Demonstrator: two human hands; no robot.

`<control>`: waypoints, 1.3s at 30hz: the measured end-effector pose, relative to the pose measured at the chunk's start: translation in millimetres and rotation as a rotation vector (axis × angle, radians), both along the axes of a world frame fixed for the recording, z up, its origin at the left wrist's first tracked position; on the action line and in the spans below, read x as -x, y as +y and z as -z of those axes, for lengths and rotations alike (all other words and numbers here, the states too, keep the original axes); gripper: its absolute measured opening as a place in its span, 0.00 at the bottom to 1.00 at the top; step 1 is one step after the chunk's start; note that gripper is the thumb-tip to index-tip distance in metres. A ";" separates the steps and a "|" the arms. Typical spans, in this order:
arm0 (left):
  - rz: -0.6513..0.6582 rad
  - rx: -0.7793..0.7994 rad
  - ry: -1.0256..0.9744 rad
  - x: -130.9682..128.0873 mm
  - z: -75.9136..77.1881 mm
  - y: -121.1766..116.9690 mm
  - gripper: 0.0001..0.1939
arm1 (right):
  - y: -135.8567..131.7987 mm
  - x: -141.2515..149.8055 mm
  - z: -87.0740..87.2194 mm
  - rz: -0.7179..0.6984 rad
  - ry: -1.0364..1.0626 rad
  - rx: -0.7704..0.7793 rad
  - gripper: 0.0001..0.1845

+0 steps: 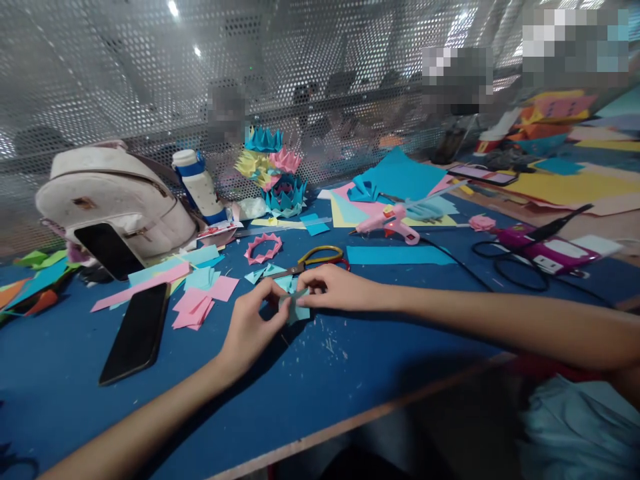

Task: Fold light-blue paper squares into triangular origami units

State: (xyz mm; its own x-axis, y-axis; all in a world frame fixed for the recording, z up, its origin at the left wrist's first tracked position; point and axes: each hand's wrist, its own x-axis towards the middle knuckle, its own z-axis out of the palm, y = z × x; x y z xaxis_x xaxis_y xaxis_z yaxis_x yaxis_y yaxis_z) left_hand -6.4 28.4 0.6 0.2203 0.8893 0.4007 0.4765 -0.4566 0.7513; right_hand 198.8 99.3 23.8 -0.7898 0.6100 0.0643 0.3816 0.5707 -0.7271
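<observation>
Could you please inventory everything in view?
Held paper: count unclear, pale blue, between hands
Near scissors: one, yellow, behind hands
Glue gun: one, pink, right of scissors
Spiky ring: one, pink, behind scissors
Folded models: several, multicoloured, rear
Loose papers: many, multicoloured, scattered
Phones: two, black, left
Farther phone: one, pale, right
Bag: one, whitish, left
Bottle: one, white, blue, beside bag
Rosette: one, pink, right
Unclear object: one, purple, right
Mesh: one, grey, rear
Table: one, blue, below
Left hand: one, on paper
Right hand: one, on paper

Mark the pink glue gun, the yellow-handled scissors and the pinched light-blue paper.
Pink glue gun (384,222), head view: on its body.
Yellow-handled scissors (299,268), head view: around the pivot.
Pinched light-blue paper (301,313), head view: its exposed lower part.
</observation>
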 end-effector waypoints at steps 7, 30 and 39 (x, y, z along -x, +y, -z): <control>0.061 0.289 -0.336 -7.3 -0.9 0.9 0.16 | 1.3 -8.9 -5.5 0.046 0.151 0.058 0.15; 0.210 0.514 -0.488 -16.2 -3.9 -6.1 0.16 | -6.9 -21.5 -14.8 0.087 0.125 0.064 0.13; 0.218 0.401 -0.349 -14.9 -0.4 -5.7 0.16 | -7.8 -22.7 -14.6 0.073 0.124 0.074 0.13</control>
State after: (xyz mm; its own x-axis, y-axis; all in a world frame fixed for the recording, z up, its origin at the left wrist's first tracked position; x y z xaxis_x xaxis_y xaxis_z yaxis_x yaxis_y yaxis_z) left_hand 8.5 22.7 1.1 0.3313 0.9355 0.1231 0.0957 -0.1631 0.9820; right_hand 221.5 91.6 38.4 -0.7321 0.6721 0.1113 0.3247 0.4878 -0.8103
